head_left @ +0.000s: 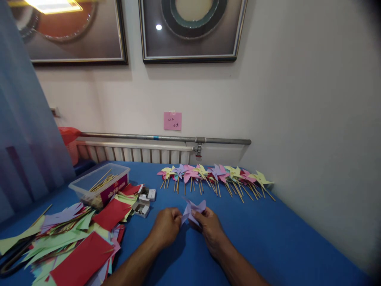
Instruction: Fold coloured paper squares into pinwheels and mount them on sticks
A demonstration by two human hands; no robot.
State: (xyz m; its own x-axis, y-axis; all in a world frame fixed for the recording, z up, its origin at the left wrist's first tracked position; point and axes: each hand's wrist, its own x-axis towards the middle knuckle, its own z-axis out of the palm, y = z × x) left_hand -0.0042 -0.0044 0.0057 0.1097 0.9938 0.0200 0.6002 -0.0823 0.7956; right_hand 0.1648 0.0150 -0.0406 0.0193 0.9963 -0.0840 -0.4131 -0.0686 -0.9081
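A light purple paper pinwheel (193,209) is held just above the blue table, its blades partly folded in. My right hand (208,226) grips it from the right, thumb on the front and fingers behind. My left hand (167,225) is closed, with its fingertips pinching the pinwheel's left corner. No stick shows on this pinwheel. Left of my hands, two small white boxes (141,208) stand open with small metal pieces inside. Cut paper sheets, including a red sheet (83,260), lie in a loose pile farther left.
A row of finished pinwheels on sticks (218,172) lies along the back of the blue table (268,246). A clear plastic tub (99,184) of wooden sticks stands at the left. Black-handled scissors (13,254) lie at the left edge. Behind are a pipe (133,137) and a radiator.
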